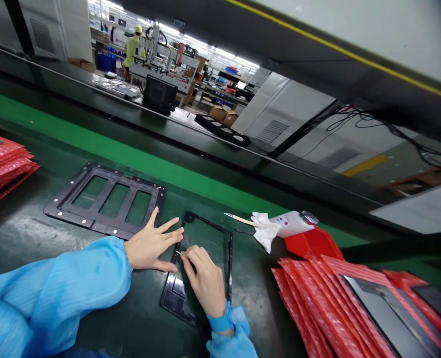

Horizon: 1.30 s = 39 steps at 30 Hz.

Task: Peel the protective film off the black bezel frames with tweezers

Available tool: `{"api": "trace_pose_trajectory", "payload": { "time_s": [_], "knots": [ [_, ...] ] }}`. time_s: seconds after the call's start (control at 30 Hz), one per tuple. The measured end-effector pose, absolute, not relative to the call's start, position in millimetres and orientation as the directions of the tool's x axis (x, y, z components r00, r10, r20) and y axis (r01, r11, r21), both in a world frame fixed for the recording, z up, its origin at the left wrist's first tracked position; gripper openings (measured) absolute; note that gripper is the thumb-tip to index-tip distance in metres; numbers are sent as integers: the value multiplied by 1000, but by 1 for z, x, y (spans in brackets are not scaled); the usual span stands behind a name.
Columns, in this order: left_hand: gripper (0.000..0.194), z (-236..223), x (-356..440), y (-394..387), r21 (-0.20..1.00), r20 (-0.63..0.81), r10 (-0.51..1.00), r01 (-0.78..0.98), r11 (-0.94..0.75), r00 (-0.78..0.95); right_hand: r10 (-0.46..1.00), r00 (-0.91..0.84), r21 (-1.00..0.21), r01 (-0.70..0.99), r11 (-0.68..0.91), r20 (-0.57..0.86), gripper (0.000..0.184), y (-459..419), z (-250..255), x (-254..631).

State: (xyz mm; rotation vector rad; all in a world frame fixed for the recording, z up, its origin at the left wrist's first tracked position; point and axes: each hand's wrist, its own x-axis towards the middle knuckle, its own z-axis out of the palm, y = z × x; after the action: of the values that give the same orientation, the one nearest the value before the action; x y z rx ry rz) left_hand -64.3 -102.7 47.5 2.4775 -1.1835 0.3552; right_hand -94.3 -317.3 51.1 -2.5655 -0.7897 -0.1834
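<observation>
A thin black rectangular frame (230, 263), like the bezel of a tablet-sized device, lies flat on the green bench before me. My left hand (153, 243) is open with fingers spread, its fingertips at the frame's left edge. Over the frame, my right hand (205, 278) pinches a small thin metal tool (178, 252), whose tip meets that same left edge; most of it is hidden by the fingers. Just beyond my left hand lies a black fixture plate (106, 219) with three rectangular openings and several round silver dots.
Red bubble-wrap pouches (309, 303) with flat panels are piled at the right, and another stack (4, 169) stands at the left. A craft knife (238, 219), a crumpled white tissue (265, 231) and a white bottle (293, 223) lie back right. A conveyor (190, 134) runs behind.
</observation>
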Motion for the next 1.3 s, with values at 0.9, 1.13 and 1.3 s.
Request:
{"api": "trace_pose_trajectory", "payload": {
  "time_s": [0.9, 1.13, 1.3],
  "knots": [
    [73, 50, -64, -102, 248, 363, -694, -782, -572, 622, 505, 810, -339, 585, -736, 299, 27, -316, 53, -91],
    [73, 50, -65, -102, 227, 383, -687, -784, -578, 617, 521, 801, -331, 597, -731, 294, 27, -317, 52, -92],
    [73, 50, -65, -103, 230, 381, -685, -781, -581, 621, 516, 811, -329, 584, -742, 276, 28, -317, 52, -92]
  ]
}}
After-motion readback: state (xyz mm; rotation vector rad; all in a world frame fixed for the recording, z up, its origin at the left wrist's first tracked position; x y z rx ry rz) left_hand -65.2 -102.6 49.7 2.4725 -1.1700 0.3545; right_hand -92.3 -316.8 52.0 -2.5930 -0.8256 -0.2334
